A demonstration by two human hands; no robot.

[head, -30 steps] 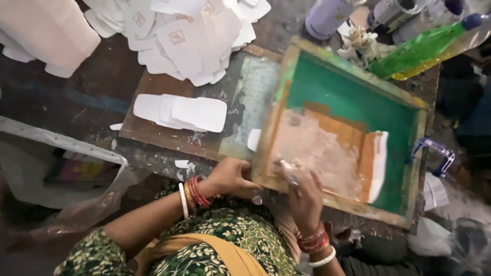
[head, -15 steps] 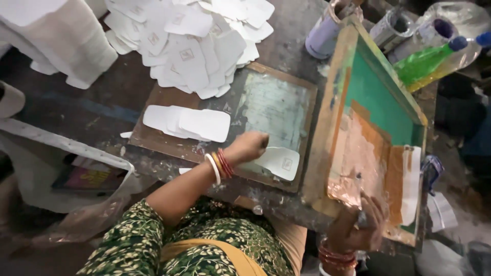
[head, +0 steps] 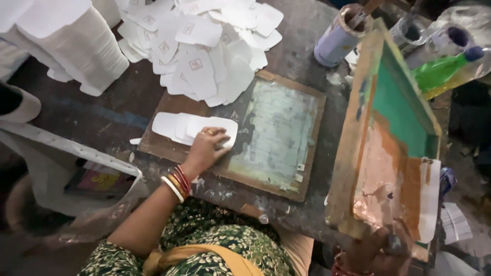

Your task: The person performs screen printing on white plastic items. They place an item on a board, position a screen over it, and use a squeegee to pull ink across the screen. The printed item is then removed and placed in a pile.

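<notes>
Left hand [head: 207,148] laid flat on the small stack of blank white cards [head: 194,128], fingers [head: 217,137] spread narrow and pressing down on the topmost card, apparently to slide one free from the rest. Stack resting directly under the fingertips, on the bare left part of the wooden printing board [head: 163,143]; just beyond the fingertips, to the right, the pale grey-green print bed [head: 279,135], with no card on it.

Right hand [head: 378,250] gripping the lower corner of the wooden screen frame [head: 358,153], fingers wrapped around the rail, frame tilted up and away from the bed, presumably to keep the bed open for loading. Green mesh above, coppery ink smeared across the lower part.

Cards themselves: plain white, rounded corners, overlapping loosely. Farther past the fingers, a heap of printed cards [head: 204,46], each bearing a small square motif.
</notes>
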